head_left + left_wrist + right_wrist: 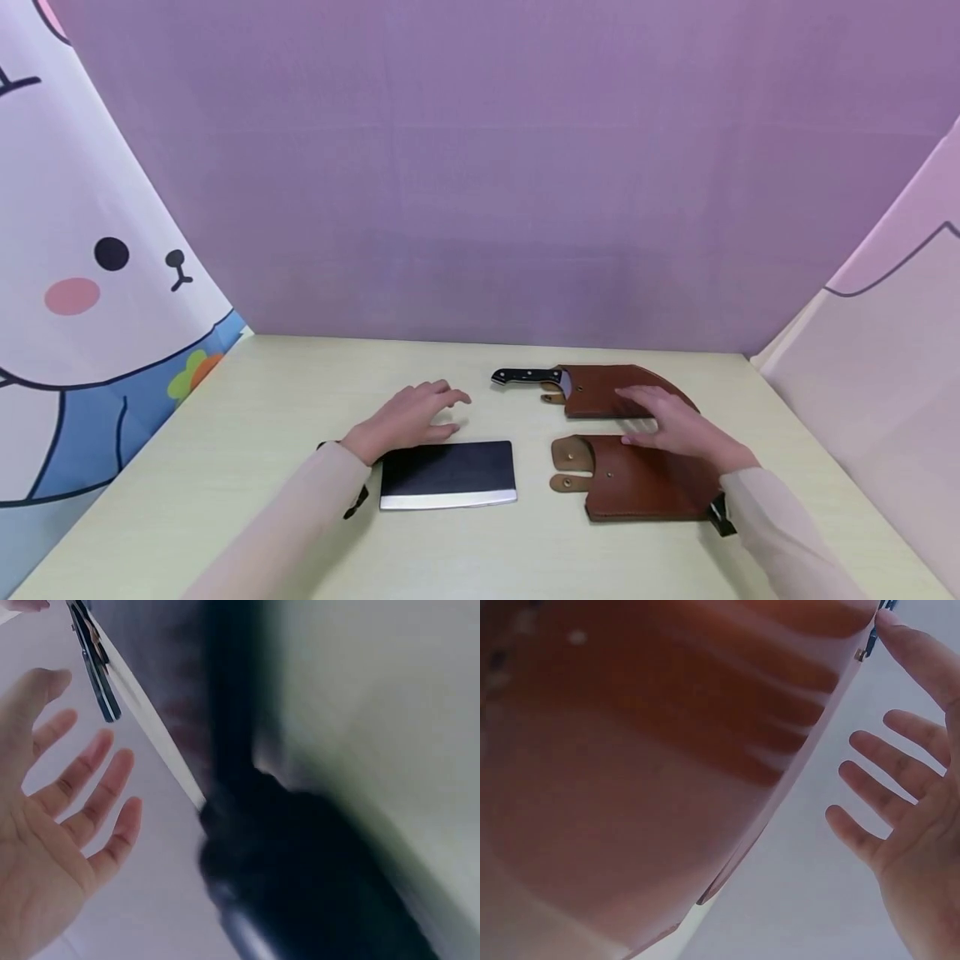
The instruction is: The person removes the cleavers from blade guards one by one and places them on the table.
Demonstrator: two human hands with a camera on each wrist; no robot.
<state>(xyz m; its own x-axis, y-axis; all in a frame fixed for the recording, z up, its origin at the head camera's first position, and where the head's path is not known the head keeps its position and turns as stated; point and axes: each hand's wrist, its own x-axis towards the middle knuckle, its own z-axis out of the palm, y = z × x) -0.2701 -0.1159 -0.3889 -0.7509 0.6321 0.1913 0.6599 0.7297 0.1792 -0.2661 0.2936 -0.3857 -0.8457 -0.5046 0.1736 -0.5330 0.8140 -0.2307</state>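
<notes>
A cleaver (450, 467) with a black blade and a bright edge lies flat on the table. My left hand (408, 419) hovers by its upper left corner, fingers loosely spread, holding nothing; my forearm hides the handle in the head view. A blurred black handle (322, 885) fills the lower part of the left wrist view. On the right lies a brown leather sheath (645, 492) with two snap straps. Over its upper edge is my right hand (675, 425), fingers extended and gripping nothing. Behind it, a black-handled knife (529, 377) sits in a second brown sheath (600, 392).
The pale table (262, 417) ends at a purple backdrop (480, 208). A cartoon-printed cloth (112, 350) hangs at the left, and a pale pink and white one (885, 375) at the right. Dark pieces of gear (722, 515) show at the wrists.
</notes>
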